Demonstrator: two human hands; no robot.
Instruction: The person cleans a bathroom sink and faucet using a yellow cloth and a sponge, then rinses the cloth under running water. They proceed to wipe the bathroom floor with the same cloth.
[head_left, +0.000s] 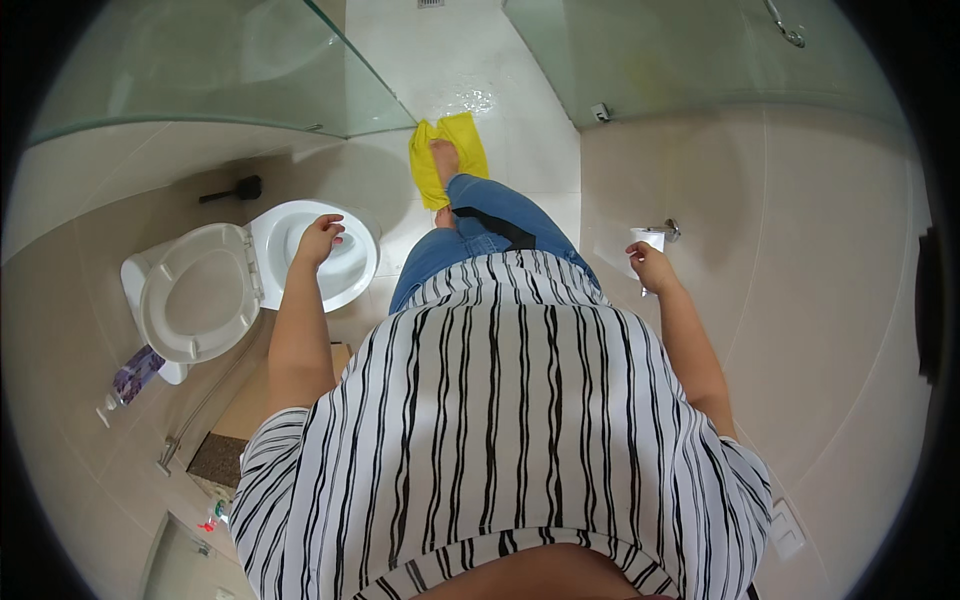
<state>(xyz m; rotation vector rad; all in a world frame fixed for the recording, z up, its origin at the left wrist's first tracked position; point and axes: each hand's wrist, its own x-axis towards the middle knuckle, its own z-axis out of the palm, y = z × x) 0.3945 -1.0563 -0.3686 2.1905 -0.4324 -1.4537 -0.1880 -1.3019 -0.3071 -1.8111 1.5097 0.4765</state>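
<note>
My left hand (321, 238) hangs in the air over the bowl of the white toilet (352, 281), its fingers loosely curled and holding nothing. On the other side, my right hand (649, 267) is beside the toilet paper roll (648, 238) on its wall holder; nothing shows in its fingers, and whether it touches the paper I cannot tell. One bare foot (445, 159) rests on a yellow cloth (472, 146) spread on the floor tiles. The other foot (444, 217) is partly hidden at the cloth's near edge.
Glass shower panels (225, 67) stand ahead on both sides, with wet floor (472, 97) between them. The toilet seat (199, 292) is raised. A black brush (244, 188) is by the left wall; a purple pump bottle (136, 375) stands on the tank. Light switches (786, 531) are at right.
</note>
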